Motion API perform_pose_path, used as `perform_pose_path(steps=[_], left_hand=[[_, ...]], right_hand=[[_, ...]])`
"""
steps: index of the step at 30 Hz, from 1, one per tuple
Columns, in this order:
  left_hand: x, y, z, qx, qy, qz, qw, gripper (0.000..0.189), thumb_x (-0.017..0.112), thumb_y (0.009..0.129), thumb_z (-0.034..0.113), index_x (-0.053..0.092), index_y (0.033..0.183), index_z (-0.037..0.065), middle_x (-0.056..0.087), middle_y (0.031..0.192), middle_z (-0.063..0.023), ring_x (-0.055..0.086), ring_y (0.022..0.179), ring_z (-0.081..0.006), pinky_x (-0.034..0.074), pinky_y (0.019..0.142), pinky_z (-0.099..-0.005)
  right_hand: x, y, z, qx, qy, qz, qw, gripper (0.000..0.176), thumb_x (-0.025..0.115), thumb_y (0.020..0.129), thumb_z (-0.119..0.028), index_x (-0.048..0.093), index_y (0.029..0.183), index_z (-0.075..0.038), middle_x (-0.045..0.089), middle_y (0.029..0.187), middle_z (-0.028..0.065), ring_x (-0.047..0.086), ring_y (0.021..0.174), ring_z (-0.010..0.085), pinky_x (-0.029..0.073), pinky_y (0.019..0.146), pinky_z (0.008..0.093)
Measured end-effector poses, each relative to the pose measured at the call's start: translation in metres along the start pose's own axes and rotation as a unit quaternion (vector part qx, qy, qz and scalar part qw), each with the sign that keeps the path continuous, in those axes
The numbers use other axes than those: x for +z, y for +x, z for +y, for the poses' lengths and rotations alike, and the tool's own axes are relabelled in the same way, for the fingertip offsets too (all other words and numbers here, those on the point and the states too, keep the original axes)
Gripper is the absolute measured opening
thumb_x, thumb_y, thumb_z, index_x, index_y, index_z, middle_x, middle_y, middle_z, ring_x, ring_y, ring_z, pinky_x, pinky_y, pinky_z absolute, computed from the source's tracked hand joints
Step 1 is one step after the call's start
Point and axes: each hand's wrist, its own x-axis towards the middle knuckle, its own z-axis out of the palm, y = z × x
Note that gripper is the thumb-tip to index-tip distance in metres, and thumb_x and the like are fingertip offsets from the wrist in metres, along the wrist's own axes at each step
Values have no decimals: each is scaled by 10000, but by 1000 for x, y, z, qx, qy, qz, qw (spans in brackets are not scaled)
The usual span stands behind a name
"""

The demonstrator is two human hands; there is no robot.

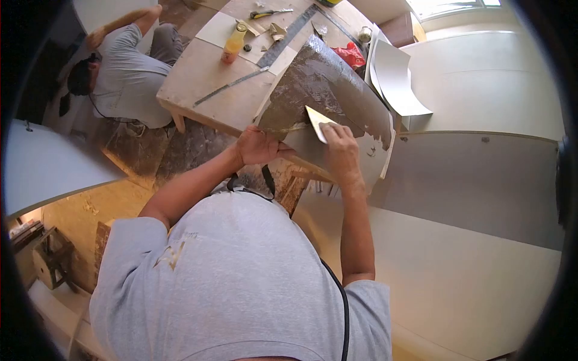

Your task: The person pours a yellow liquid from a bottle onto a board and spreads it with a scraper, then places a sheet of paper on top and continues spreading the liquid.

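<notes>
My right hand [344,151] grips a pale, flat spreader [315,123], its blade laid against a curved sheet [370,157]. Brown, glossy paste [322,81] coats most of that sheet's upper face; a greyish strip along the near edge looks barer. At the sheet's near left corner, my left hand [260,146] is closed on the edge, its fingers partly hidden. The sheet rests over the near right part of a wooden table [195,78].
On the table are a bottle of orange liquid [233,45], a utility knife [271,12], a metal strip [232,86], a red plastic bag [350,55] and a small jar [365,34]. A co-worker [129,75] crouches at the left. Large pale panels [475,271] stand at the right.
</notes>
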Motion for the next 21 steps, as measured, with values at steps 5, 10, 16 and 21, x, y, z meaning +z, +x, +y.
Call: perform_pose_path(steps=[5,10,16,21], left_hand=[[-3,2,-2,3,-46,53,997,627,445,1025,394,450,1569,83,497,1603,-113,487,1437,-399,291,1255,-573],[-4,1,-3,29,-19,14,999,618,439,1043,426,458,1569,101,518,1583,-120,498,1429,-382,307,1242,-579],[3,-2,7,34,-61,27,997,623,391,1077,488,452,1579,125,508,1582,-153,515,1402,-390,302,1238,-602],[27,-4,16,28,-34,54,998,676,402,1076,571,440,1587,130,530,1562,-160,502,1421,-376,294,1242,-599]], right_hand=[[-10,-24,-29,-18,5,-25,1000,408,673,795,48,693,1199,-5,716,1169,154,669,1089,356,550,955,450],[-37,-26,-35,2,55,-36,998,441,648,779,78,709,1202,-26,721,1171,172,679,1100,355,555,955,464],[-46,21,14,81,-54,22,995,303,643,877,34,712,1167,-16,725,1149,166,679,1058,364,545,934,472],[-32,44,47,94,-55,23,994,233,605,964,-93,719,1155,-21,727,1136,167,669,1104,374,526,965,478]])
